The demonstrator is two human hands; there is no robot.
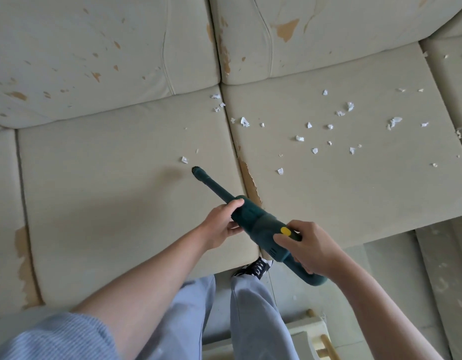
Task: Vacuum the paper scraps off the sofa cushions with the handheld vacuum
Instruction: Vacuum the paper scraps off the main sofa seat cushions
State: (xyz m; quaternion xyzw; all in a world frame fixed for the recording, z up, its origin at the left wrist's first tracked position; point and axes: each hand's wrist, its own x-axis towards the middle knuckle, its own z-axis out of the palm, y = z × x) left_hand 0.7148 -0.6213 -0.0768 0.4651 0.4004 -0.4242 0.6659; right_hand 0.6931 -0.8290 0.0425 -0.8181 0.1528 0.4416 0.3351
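Worn sofa cushions [126, 209] ahead; my right hand [309, 246] grips the handheld vacuum [261, 224], left hand [222, 224] steadies its body. Nearest of the paper scraps [184, 160] sits just beyond the nozzle (keep low, sweep slowly).

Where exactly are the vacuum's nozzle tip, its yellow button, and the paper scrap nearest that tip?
nozzle tip [195, 170], head view, on the bristled end.
yellow button [286, 231], head view, on its middle.
nearest paper scrap [184, 160], head view, on its white centre.

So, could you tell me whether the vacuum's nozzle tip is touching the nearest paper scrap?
Apart. The head view shows bare cushion between the nozzle tip and the paper scrap.
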